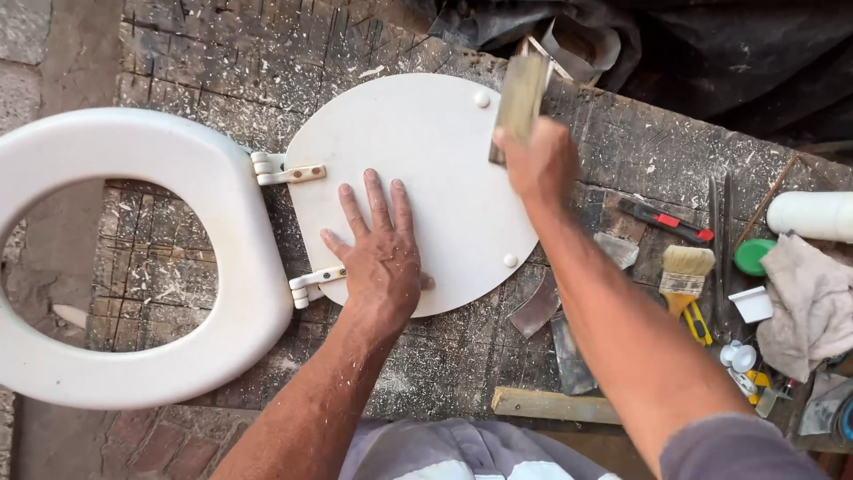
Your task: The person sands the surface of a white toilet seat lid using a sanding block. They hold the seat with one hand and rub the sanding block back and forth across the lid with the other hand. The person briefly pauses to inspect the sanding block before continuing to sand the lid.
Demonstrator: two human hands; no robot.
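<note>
A white toilet lid lies flat on a scarred wooden workbench, hinged to a white toilet seat ring that hangs off the bench's left side. My left hand presses flat on the lid's near part, fingers spread. My right hand is shut on a small flat block, a sanding block by its look, held upright over the lid's right edge. Two pale hinges join lid and seat.
On the bench at right lie a paintbrush, a red-handled knife, metal scrapers, a green cap, a white cup, a rag and a white tube. A wooden strip lies at the near edge.
</note>
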